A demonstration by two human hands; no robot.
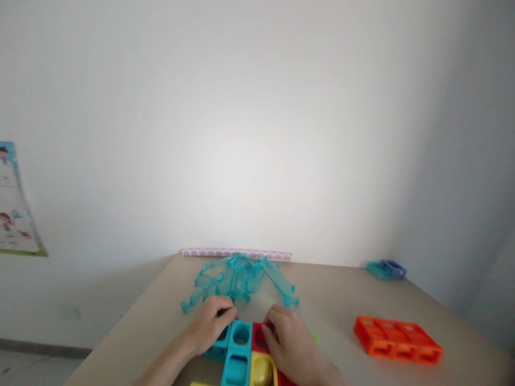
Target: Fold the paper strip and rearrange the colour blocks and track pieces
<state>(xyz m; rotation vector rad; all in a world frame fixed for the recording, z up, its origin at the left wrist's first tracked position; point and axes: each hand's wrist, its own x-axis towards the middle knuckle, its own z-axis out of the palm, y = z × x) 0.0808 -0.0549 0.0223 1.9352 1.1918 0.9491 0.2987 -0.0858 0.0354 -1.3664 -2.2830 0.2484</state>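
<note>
Blue cube blocks (237, 351) with round holes are joined side by side at the near edge of the table. Against them sit a red block (257, 347) and a yellow block (252, 370) with a rounded hollow. My left hand (211, 324) is closed on the far left blue block, thumb and fingers bent over its edge. On the other side, my right hand (292, 343) curls its fingers over the red block and covers part of it. A bit of a green piece (316, 338) shows behind the right hand. The bottom of the view cuts off the lower blocks.
Translucent teal track pieces (277, 281) lie in a pile beyond my hands. Behind them a purple patterned strip (237, 252) lies along the wall. An orange three-part block (396, 340) rests at the right, with a dark blue piece (394, 269) near the far right corner.
</note>
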